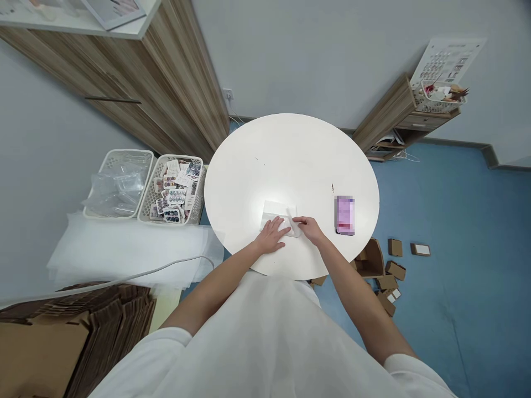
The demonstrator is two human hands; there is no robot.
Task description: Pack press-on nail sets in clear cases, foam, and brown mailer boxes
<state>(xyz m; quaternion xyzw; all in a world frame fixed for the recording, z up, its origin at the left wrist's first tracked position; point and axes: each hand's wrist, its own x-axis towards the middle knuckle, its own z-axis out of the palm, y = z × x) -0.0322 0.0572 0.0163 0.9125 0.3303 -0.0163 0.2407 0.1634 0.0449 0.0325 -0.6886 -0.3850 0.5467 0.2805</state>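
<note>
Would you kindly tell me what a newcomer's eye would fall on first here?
The round white table in the middle stands out, with the left hand lying flat on a white sheet near its front edge and the right hand touching that sheet's right side. A purple item lies further right, and small cardboard boxes are scattered on the blue floor.

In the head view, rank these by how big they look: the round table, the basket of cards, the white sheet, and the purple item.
1. round table
2. basket of cards
3. white sheet, partly covered
4. purple item, nearly the sheet's size, so three and four are unsure
</note>
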